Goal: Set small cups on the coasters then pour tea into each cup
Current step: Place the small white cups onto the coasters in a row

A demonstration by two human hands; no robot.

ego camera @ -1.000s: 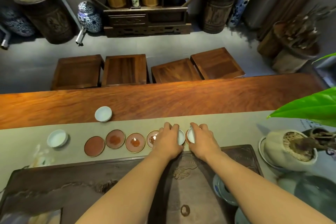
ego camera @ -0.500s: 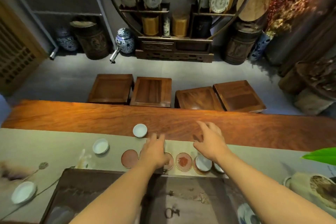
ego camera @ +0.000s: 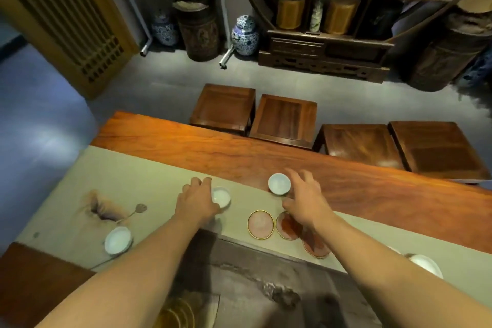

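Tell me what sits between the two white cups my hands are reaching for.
Nothing: in the head view, only bare runner separates left cup and right cup.

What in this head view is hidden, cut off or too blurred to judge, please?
- Whether the left hand or the right hand actually grips its white cup: the fingers are motion-blurred.
- The third coaster: partly covered by the right forearm.
- A white dish at the right: half hidden behind that arm.
- The tea tray: cut off by the bottom edge.

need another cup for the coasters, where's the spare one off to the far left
In the head view, the spare cup sits low left on the pale runner, left of the left hand.
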